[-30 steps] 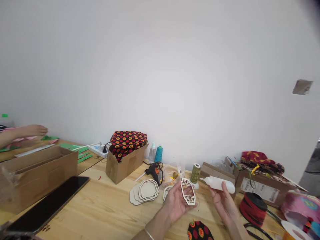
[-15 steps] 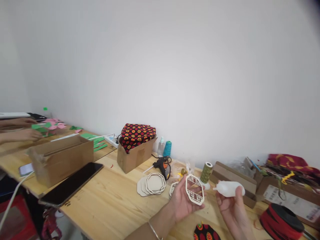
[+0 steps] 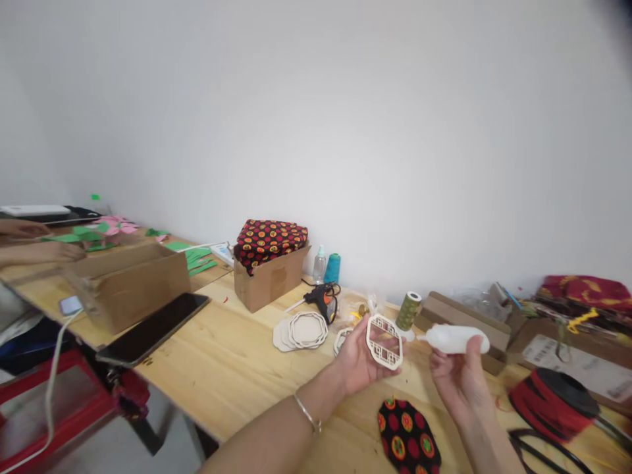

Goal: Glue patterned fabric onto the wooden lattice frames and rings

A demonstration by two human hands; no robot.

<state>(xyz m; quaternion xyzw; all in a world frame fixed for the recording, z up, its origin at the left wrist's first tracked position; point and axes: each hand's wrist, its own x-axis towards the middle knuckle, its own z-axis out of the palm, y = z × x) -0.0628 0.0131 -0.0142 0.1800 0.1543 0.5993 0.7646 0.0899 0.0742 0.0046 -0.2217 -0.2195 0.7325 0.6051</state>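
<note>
The left hand (image 3: 363, 361) holds a cut-out frame (image 3: 384, 341) upright above the bench (image 3: 232, 368), fingers half curled behind it, thumb on its lower rim; the right hand (image 3: 457, 378) grips a white bottle (image 3: 454, 340), fingers wrapped round its body, nozzle pointing at the frame's right edge, just beside it; a fabric piece (image 3: 409, 437) lies at the near edge below both hands; a stack of frames (image 3: 302, 330) and a glue gun (image 3: 322, 300) lie nearer the back edge; a co-worker's hands (image 3: 29, 240) rest at the far left end.
</note>
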